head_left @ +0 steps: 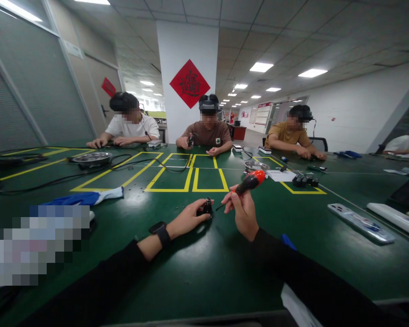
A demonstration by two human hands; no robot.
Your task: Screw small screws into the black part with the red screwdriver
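Observation:
My left hand (188, 219) rests on the green table (204, 268) with its fingers closed on a small black part (206, 208). A black watch sits on that wrist. My right hand (241, 211) grips a screwdriver with a red and black handle (250, 181). Its thin shaft slants down to the left, and the tip is close to the black part. Both arms wear black sleeves.
Three people sit across the table, working with their own hands. A metal bowl (92, 158) with black cables lies at far left, another bowl (255, 166) and black parts (305, 180) at right. A blue and white cloth (85, 197) lies left, a phone (360, 222) right.

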